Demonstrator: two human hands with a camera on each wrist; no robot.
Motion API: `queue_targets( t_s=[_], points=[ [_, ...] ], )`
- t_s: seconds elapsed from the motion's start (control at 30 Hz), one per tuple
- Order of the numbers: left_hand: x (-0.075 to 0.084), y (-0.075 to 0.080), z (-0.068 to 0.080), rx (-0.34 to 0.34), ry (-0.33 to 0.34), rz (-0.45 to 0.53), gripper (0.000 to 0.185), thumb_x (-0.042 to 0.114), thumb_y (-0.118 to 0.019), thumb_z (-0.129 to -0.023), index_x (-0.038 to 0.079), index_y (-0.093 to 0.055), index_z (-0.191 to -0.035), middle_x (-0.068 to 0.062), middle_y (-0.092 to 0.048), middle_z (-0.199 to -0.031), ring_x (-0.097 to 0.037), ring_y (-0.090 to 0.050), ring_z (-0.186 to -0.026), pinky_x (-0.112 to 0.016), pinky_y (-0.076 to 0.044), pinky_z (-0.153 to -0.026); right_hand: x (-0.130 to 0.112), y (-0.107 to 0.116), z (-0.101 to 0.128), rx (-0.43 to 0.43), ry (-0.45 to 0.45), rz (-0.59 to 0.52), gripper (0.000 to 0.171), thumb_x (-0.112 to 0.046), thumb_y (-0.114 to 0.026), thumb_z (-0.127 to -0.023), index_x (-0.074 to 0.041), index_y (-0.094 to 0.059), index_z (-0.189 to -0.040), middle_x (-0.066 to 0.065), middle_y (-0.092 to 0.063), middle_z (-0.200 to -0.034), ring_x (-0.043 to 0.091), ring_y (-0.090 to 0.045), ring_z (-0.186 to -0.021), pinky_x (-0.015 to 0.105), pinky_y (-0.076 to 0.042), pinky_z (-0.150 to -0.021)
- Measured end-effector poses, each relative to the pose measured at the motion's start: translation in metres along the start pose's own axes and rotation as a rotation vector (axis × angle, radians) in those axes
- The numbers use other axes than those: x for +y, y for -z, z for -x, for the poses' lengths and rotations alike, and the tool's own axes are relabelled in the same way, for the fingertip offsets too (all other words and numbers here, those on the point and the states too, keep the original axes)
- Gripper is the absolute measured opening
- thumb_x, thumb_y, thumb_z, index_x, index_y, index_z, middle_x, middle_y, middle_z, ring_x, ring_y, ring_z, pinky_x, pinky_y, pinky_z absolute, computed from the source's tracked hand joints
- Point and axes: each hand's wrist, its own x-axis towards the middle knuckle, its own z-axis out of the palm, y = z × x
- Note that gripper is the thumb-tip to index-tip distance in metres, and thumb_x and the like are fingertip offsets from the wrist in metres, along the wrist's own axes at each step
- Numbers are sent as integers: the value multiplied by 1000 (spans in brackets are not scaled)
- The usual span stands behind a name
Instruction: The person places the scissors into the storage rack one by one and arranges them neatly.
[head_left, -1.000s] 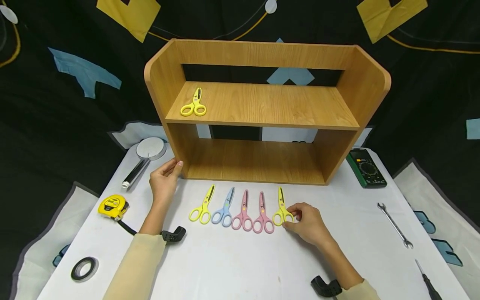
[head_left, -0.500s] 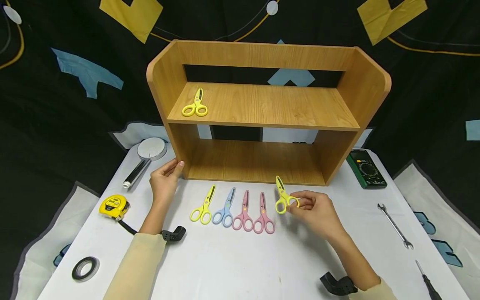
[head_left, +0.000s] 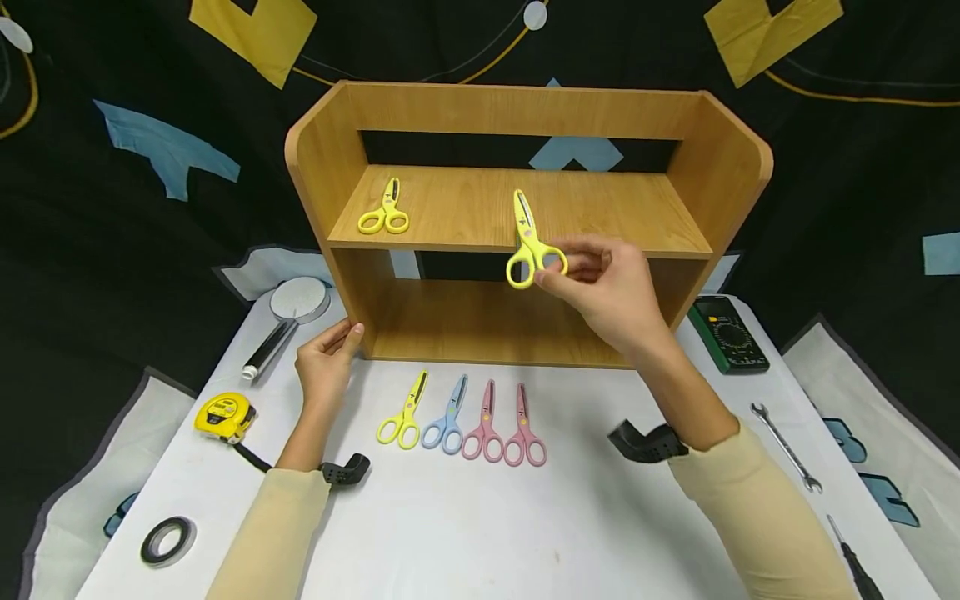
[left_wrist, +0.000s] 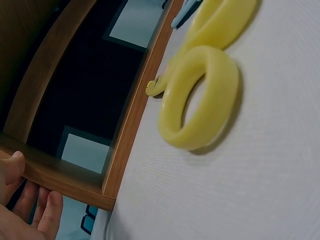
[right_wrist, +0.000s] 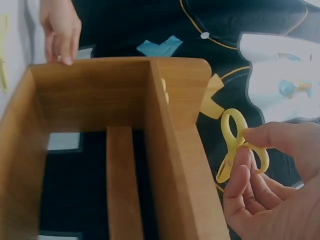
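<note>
My right hand [head_left: 611, 287] pinches yellow scissors [head_left: 528, 240] by one finger loop, blades up, in front of the upper board of a two-tier wooden shelf [head_left: 525, 108]. The right wrist view shows thumb and fingers on that loop. My left hand [head_left: 326, 362] grips the front edge of the shelf's left side panel, low near the table; in the left wrist view the thumb and fingers lie on either side of it. Another yellow pair of scissors [head_left: 389, 213] lies at the upper board's left end. Below stand in a row yellow scissors [head_left: 409, 410], blue scissors [head_left: 452, 413] and two pink scissors [head_left: 487, 417].
On the white table's left are a magnifying glass [head_left: 302, 298], a yellow tape measure [head_left: 225, 415] and a roll of black tape [head_left: 156, 542]. Along the right lie a multimeter [head_left: 729, 333], a wrench [head_left: 786, 448] and a screwdriver [head_left: 855, 562]. Black cloth hangs behind.
My right hand has lifted the rightmost yellow scissors off the table and carried them up and slightly left to the upper board's height. The left hand stays on the side panel.
</note>
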Motion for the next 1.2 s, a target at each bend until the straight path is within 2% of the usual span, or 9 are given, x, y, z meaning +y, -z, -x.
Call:
queue_targets(
  t_s=[0.13, 0.27, 0.5, 0.63, 0.73, 0.97, 1.07, 1.2],
  points=[
    [1, -2, 2, 7, -1, 2, 43, 36, -80, -92, 11, -75, -126, -15, -74, -122, 0, -71, -96, -7, -56, -80, -16, -18, -36, -19, -7, 12, 40, -16, -81, -90, -9, -71, -129, 8, -75, -102, 16, -67, -87, 18, -54, -67],
    [0, -2, 3, 16, -1, -7, 43, 37, -80, -92, 11, -75, -126, -14, -74, -122, -1, -72, -97, -7, -56, -80, -22, -42, -66, -59, -20, 45, 40, -16, -80, -91, -8, -71, -129, 7, -75, -98, 14, -67, -84, 20, -53, -65],
    [0, -3, 4, 5, 7, -13, 44, 38, -79, -92, 11, -74, -126, -12, -75, -123, -6, -73, -102, -8, -56, -81, -26, -79, -96, -69, -44, 105, 35, -17, -79, -92, -6, -72, -123, 5, -73, -88, 12, -66, -72, 18, -52, -57],
    [0, -2, 3, 13, 2, -13, 43, 37, -79, -92, 10, -75, -126, -12, -75, -123, -10, -73, -105, -7, -56, -80, -27, -96, -106, -79, -39, 142, 35, -20, -79, -92, -5, -72, -124, 4, -71, -89, 9, -63, -71, 16, -48, -55],
    [1, -1, 3, 8, 0, -15, 44, 37, -79, -93, 10, -74, -127, -13, -74, -123, -14, -73, -108, -8, -56, -82, -27, -104, -109, -78, -32, 197, 37, -23, -79, -93, -6, -71, -126, 5, -69, -94, 11, -60, -76, 17, -46, -57],
    [1, -4, 2, 9, -5, -2, 44, 36, -79, -92, 9, -74, -126, -13, -75, -123, -14, -74, -108, -9, -57, -83, -26, -104, -110, -106, -3, 343, 39, -30, -76, -96, -9, -69, -127, 5, -68, -114, 16, -57, -101, 25, -51, -79],
    [0, -4, 2, 16, 0, 5, 43, 36, -80, -92, 10, -75, -125, -13, -75, -123, -11, -74, -105, -9, -57, -82, -24, -104, -110, -123, 9, 348, 39, -30, -76, -96, -7, -69, -126, 7, -69, -118, 18, -59, -106, 30, -55, -87],
    [0, -3, 2, 20, 0, 4, 43, 36, -80, -92, 10, -75, -126, -13, -75, -123, -8, -73, -103, -9, -57, -82, -22, -101, -107, -128, 26, 308, 50, -31, -77, -95, -4, -63, -134, 10, -66, -124, 21, -60, -110, 33, -56, -92]
  ],
)
